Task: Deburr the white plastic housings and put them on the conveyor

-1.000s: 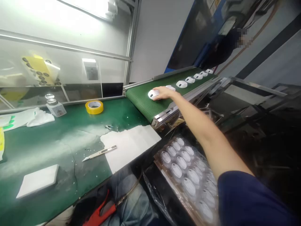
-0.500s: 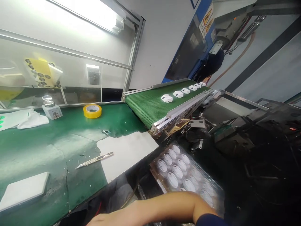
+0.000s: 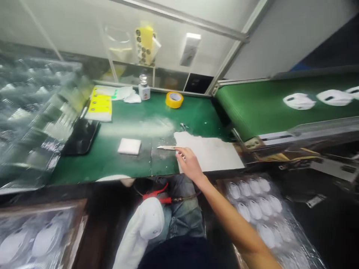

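My right hand (image 3: 190, 163) is closed on a slim craft knife (image 3: 167, 148), its blade end pointing left over the green table. The fingers pinch its handle at the left edge of a white sheet (image 3: 214, 153). Left of the knife lies a small white pad (image 3: 129, 146). At the table's front edge a white curved edge (image 3: 112, 178) shows beside a skin-coloured patch, perhaps my left hand (image 3: 127, 182); its fingers cannot be made out. A white cloth-like shape (image 3: 151, 220) lies by my lap, close to a red-handled tool (image 3: 157, 196) with a hose.
White moulded covers (image 3: 299, 101) sit on a green conveyor (image 3: 241, 108) at right. Trays of white parts (image 3: 255, 203) stand low on the right and left. Clear plastic trays (image 3: 33, 112) are stacked at left. Yellow tape (image 3: 174, 99) and a small bottle (image 3: 144, 89) stand at the back.
The view has swung left and down. My right hand, earlier at the bottom edge, has moved up to the table and taken hold of the craft knife.
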A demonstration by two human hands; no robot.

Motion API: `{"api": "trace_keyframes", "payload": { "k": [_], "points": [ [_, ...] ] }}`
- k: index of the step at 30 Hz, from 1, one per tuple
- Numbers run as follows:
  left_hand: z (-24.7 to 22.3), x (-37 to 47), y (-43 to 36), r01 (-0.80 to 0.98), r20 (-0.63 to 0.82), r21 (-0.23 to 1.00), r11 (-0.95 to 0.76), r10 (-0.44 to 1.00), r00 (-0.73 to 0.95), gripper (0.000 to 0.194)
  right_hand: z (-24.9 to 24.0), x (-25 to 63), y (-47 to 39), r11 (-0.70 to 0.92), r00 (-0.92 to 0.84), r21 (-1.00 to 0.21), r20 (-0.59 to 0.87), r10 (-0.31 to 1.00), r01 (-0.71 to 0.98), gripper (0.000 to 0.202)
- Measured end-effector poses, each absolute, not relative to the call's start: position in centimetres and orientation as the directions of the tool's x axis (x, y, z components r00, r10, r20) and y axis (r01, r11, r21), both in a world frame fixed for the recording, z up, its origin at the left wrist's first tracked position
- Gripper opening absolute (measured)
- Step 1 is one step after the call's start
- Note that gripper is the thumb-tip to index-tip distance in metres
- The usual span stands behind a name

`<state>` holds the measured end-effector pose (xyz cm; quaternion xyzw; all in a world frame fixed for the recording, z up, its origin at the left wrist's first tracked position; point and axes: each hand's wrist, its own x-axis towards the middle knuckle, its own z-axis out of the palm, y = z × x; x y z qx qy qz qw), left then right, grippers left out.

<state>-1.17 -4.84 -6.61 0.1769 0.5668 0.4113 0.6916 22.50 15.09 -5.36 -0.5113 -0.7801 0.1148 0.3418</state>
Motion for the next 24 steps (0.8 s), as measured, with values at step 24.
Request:
{"api": "trace_keyframes", "payload": {
  "k": [24],
  "points": [
    [-6.2, 0.7, -4.9, -0.622, -0.489, 0.696, 0.357, 0.871, -0.047, 0.051, -4.5, 20.0, -4.7, 0.026, -0.359, -0.946, -0.098, 0.928, 0.323, 0.046]
  ]
}}
